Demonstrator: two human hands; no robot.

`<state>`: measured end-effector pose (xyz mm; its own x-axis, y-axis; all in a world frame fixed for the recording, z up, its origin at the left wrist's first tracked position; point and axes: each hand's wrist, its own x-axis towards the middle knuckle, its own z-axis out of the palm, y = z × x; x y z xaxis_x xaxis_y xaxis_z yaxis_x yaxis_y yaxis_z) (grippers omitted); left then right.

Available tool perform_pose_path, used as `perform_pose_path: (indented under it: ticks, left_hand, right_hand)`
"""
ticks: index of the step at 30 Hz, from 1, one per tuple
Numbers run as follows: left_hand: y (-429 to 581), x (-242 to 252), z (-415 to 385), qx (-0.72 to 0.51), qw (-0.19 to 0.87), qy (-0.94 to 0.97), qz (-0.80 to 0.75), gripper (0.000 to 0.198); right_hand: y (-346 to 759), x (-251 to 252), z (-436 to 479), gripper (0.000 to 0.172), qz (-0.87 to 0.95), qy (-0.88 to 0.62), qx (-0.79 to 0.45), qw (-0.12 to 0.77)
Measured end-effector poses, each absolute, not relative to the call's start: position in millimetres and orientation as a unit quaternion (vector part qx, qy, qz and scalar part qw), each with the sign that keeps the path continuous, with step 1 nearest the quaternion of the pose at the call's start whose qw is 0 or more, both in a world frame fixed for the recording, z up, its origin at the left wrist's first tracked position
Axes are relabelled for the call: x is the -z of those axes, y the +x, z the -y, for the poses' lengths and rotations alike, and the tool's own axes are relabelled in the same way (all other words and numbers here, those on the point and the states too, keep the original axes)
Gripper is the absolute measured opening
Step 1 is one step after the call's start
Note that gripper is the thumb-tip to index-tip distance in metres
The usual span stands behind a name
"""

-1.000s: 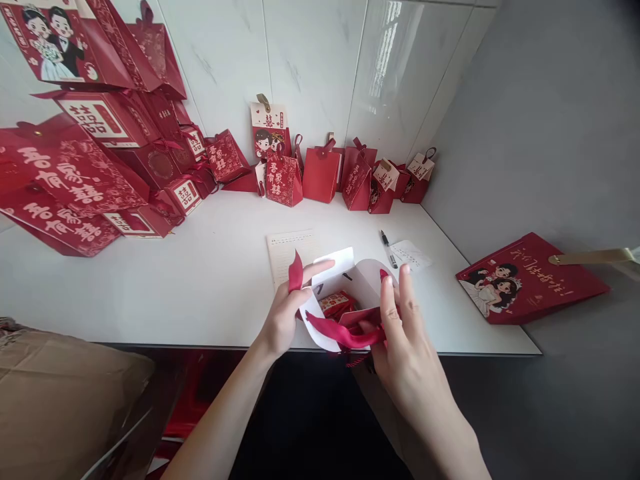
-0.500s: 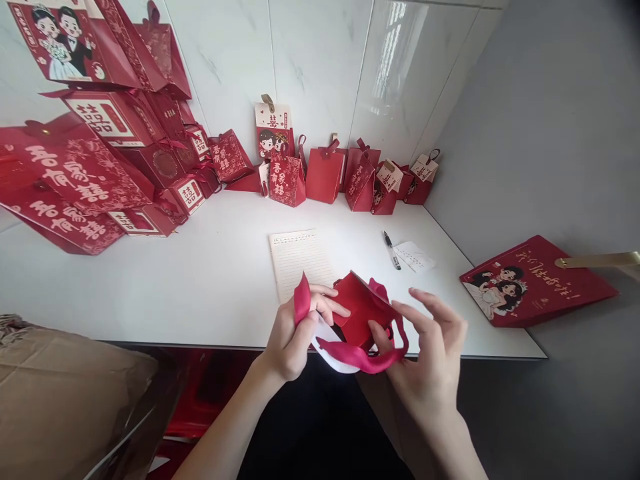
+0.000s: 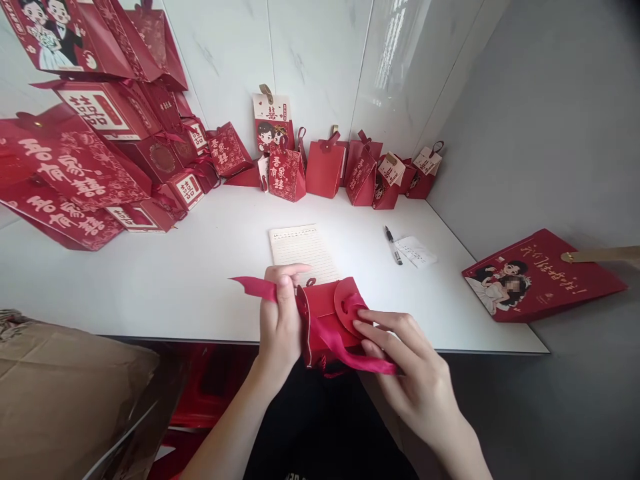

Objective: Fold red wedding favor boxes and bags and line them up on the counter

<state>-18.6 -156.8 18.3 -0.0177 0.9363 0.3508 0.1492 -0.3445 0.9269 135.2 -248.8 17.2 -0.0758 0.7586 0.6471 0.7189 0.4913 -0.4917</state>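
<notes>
A small red gift box [image 3: 320, 303] is held over the table's front edge, its rounded flap [image 3: 345, 293] folded across the top. A dark pink ribbon [image 3: 345, 350] threads through a slot in the flap and trails across the front. My left hand [image 3: 281, 320] is closed at the box's left side, with a ribbon end [image 3: 255, 287] sticking out past its thumb. The fingertips of my right hand [image 3: 413, 353] press on the flap, and the thumb lies lower, by the ribbon. The box's underside is hidden.
Red gift boxes [image 3: 287, 175] line the wall, with more stacked at left [image 3: 100, 107]. Before me lie a lined notepad [image 3: 297, 250], a pen [image 3: 393, 245] and a paper slip [image 3: 415, 252]. A larger red box [image 3: 530, 280] stands at right, a cardboard box [image 3: 65, 393] at lower left.
The box showed its open inside before; now it is turned, with the flap folded over the top. The left-hand ribbon end now points left instead of up.
</notes>
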Motion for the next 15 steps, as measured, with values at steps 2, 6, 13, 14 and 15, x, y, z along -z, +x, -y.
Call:
perform_pose_path:
  ticks: [2,6,13,14,15]
  left_hand:
    - [-25.2,-15.1,156.4,-0.564,0.362,0.590,-0.451,0.046]
    - [-38.1,-13.5,152.1,-0.550,0.396,0.579,-0.452,0.050]
    - [-58.8,-14.0,145.8,-0.503,0.360,0.591,-0.518,0.058]
    - [-62.7,-13.2,144.3,-0.506,0.357,0.585,-0.523,0.058]
    - [-67.0,-12.3,142.8,-0.512,0.356,0.577,-0.528,0.057]
  right_hand:
    - [142.1,-21.3,250.9,0.023,0.719,-0.506,-0.058,0.473]
    - [160.0,-27.4,253.9,0.006,0.693,-0.514,-0.183,0.471]
    - [167.0,-11.0,240.0,0.030,0.595,-0.574,-0.305,0.472]
    - [164.8,-9.0,238.3,0.029,0.588,-0.579,-0.331,0.459]
    - [162.5,-7.6,237.0,0.027,0.585,-0.577,-0.353,0.448]
